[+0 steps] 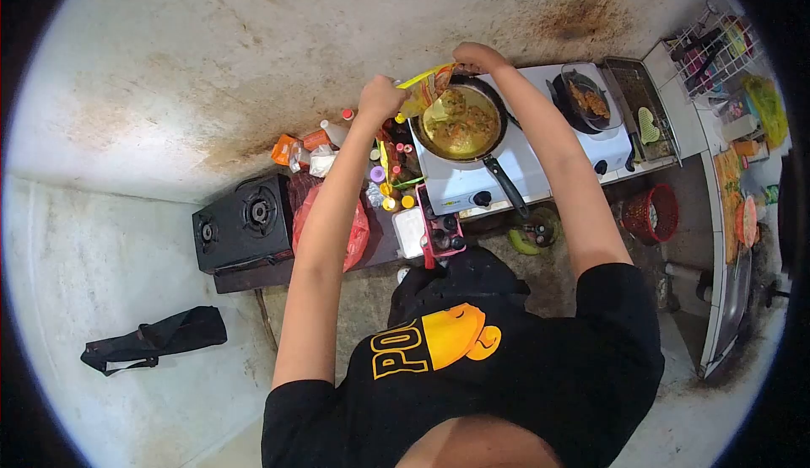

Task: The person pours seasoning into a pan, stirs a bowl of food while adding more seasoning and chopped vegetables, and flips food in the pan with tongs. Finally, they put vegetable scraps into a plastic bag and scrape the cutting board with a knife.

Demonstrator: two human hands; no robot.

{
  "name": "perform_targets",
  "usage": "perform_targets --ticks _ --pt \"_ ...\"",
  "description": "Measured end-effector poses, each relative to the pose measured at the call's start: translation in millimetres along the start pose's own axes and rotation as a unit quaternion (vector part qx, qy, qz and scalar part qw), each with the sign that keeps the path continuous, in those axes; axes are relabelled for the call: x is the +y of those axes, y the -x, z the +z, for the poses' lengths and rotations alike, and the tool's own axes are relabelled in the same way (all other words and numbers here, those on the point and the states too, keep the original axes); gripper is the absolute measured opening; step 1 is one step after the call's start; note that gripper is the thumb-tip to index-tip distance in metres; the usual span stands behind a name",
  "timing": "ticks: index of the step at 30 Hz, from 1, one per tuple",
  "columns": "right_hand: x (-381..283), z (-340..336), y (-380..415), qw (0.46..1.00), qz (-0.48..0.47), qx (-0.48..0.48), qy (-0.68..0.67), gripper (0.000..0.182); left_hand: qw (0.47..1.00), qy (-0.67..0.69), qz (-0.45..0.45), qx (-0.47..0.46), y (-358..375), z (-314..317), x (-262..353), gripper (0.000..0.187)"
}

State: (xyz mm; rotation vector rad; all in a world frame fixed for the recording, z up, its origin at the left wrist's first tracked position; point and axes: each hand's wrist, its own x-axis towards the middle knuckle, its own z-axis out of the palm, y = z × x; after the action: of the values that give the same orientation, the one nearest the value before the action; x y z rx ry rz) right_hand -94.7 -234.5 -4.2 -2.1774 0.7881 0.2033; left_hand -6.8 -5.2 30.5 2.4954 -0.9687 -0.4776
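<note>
Both of my hands hold a yellow and red packet (429, 88) stretched between them, over the back left edge of a frying pan. My left hand (382, 99) is closed on the packet's left end. On its right end, my right hand (478, 57) is closed too. The pan (428, 146) sits on the left burner of a white stove (536, 183), its black handle pointing towards me. Yellowish liquid with browned pieces of food (467, 127) fills it. The packet hides part of the pan's rim.
Bottles and packets (335, 133) crowd the stove's left side, near a pink basket (441, 232). Farther left is a black two-burner stove (245, 222). A dark pan with fried food (589, 99) stands on the right burner, beside a metal tray (643, 114). A red bin (650, 213) stands below.
</note>
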Motion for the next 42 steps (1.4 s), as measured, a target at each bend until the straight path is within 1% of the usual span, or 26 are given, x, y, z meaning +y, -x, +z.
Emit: perform_targets --ticks 3,5,6,8,9,11,12,13,14,15,17,19,21,22,24,25,27,28,29,31,33,34,36,37,39,42 --pt "8.8 2.6 -4.7 0.999 0.015 0.025 -0.019 0.021 1.0 0.006 0.007 -0.007 -1.9 12.5 -2.8 0.036" --pt "10.1 2.4 0.3 0.999 0.031 0.033 0.02 0.022 0.999 0.008 0.042 0.015 -2.3 25.6 -8.4 0.034" --pt "16.2 4.8 -5.8 0.999 0.031 0.031 0.021 0.022 0.999 0.009 0.041 0.014 -3.1 37.2 -15.5 0.034" --pt "32.7 11.8 -24.3 0.996 0.012 0.009 0.084 0.021 0.998 0.051 0.031 0.014 0.7 60.0 -28.8 0.03" --pt "27.8 11.2 -16.2 0.996 0.012 0.009 0.084 0.021 0.997 0.018 0.068 0.023 16.0 60.2 -24.6 0.027" --pt "12.7 11.7 12.4 0.995 0.014 0.043 0.088 0.021 0.986 0.165 0.033 0.0 23.3 100.7 -49.1 0.043" --pt "13.6 17.3 14.3 0.995 0.015 0.042 0.088 0.021 0.978 0.2 0.049 0.015 34.9 114.4 -54.2 0.045" --pt "15.6 23.3 14.6 0.991 -0.027 0.068 0.11 0.021 0.969 0.235 0.066 0.029 48.0 124.7 -55.8 0.049" --pt "17.5 27.8 14.8 0.984 -0.067 0.095 0.132 0.023 0.975 0.214 0.061 0.027 57.3 133.4 -56.2 0.055" --pt "15.7 31.2 16.4 0.984 -0.066 0.094 0.134 0.023 0.962 0.232 0.121 0.073 64.6 149.0 -61.3 0.062" --pt "6.8 41.9 20.0 0.981 -0.018 0.088 0.174 0.024 0.958 0.266 0.094 0.054 87.0 143.6 -48.2 0.065" --pt "-7.2 51.1 44.3 0.981 0.004 0.09 0.173 0.024 0.959 0.257 0.092 0.073 86.7 167.7 -60.7 0.063" --pt "-16.5 62.9 66.9 0.972 -0.061 0.172 0.145 0.024 0.96 0.246 0.089 0.095 86.5 188.0 -74.1 0.061" --pt "-17.3 68.8 79.4 0.964 -0.138 0.189 0.125 0.024 0.944 0.307 0.088 0.087 90.5 192.2 -78.2 0.061" --pt "-30.8 77.8 106.2 0.965 -0.155 0.18 0.116 0.023 0.91 0.404 0.063 0.059 110.8 182.8 -78.2 0.057" --pt "-40.6 82.4 122.3 0.965 -0.169 0.174 0.103 0.023 0.909 0.407 0.061 0.06 121.2 183.1 -83.3 0.057" --pt "-58.4 102.1 149.4 0.962 -0.181 0.186 0.086 0.022 0.883 0.463 0.045 0.062 139.0 182.8 -95.7 0.054" --pt "-67.9 112.5 161.4 0.958 -0.192 0.2 0.067 0.022 0.9 0.431 0.046 0.051 146.3 190.6 -112.0 0.052" --pt "-78.0 123.3 173.3 0.959 -0.193 0.197 0.069 0.022 0.899 0.433 0.044 0.052 157.4 198.2 -130.1 0.052" --pt "-94.6 145.2 192.7 0.951 -0.222 0.211 0.04 0.02 0.923 0.379 -0.018 0.065 190.2 204.1 -162.1 0.046" --pt "-98.3 175.0 196.2 0.953 -0.223 0.202 0.023 0.021 0.838 0.519 -0.166 0.044 222.1 233.0 -211.2 0.042" --pt "-99.4 192.6 193.0 0.954 -0.222 0.202 0.005 0.021 0.835 0.519 -0.175 0.052 241.6 238.2 -234.1 0.042" --pt "-94.8 228.2 180.1 0.963 -0.211 0.17 0.006 0.021 0.78 0.57 -0.255 0.031 278.2 238.5 -272.6 0.041" --pt "-90.2 247.5 172.8 0.97 -0.193 0.148 0.007 0.02 0.778 0.571 -0.261 0.037 294.0 228.5 -282.0 0.041" --pt "-79.5 291.0 155.7 0.972 -0.198 0.127 -0.004 0.02 0.747 0.573 -0.336 0.027 323.8 202.7 -294.3 0.037" --pt "-78.2 343.0 134.6 0.969 -0.22 0.099 0.052 0.019 0.724 0.574 -0.379 0.055 359.0 193.6 -326.0 0.036"
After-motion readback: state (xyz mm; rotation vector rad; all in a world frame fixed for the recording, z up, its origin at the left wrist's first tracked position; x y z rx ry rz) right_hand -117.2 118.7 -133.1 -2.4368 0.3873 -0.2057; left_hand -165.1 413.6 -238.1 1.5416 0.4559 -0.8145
